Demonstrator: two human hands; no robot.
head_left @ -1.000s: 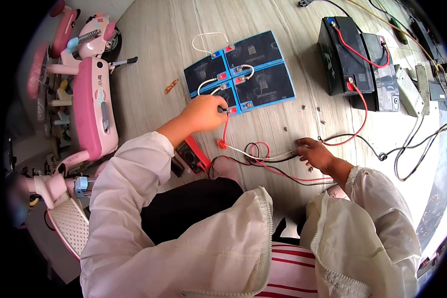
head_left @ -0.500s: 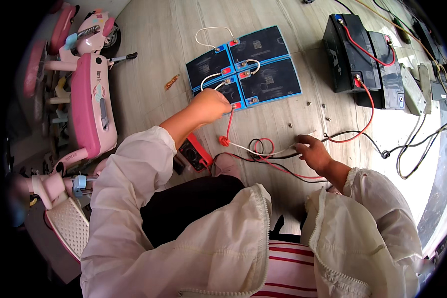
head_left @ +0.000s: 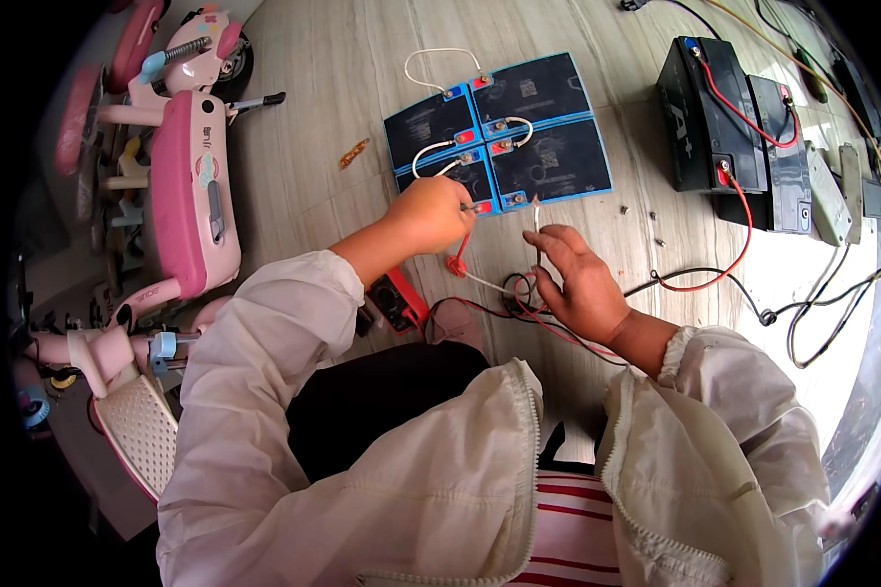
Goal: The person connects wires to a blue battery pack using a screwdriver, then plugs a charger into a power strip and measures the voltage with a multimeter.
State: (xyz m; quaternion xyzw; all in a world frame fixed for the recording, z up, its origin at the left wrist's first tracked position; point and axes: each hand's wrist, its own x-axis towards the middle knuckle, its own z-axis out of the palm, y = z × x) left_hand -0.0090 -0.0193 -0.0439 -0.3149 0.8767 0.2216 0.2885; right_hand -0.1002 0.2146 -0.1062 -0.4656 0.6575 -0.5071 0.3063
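A block of several black batteries with blue edges [head_left: 548,161] lies on the floor ahead, joined by short white jumper wires. My left hand [head_left: 429,215] is closed at the near red terminal [head_left: 483,208], pinching the end of a red wire [head_left: 463,244]; its fingertips are partly hidden. That wire runs down to a red connector [head_left: 455,265], from which a white lead leaves to the right. My right hand [head_left: 585,281] pinches a white wire [head_left: 536,217] between thumb and fingers, its bare end pointing up just short of the near right battery's blue terminal [head_left: 515,200].
A red multimeter [head_left: 397,301] lies by my shoe, beside tangled red and black leads [head_left: 519,301]. Small bolts [head_left: 654,216] are scattered right of the batteries. Larger black batteries [head_left: 700,122] with red cables stand farther right. A pink-and-white scooter [head_left: 181,196] is at left.
My right hand has moved left and up, bringing the white wire's end close to the batteries. My left hand stays at the red terminal. The whole view has shifted slightly.
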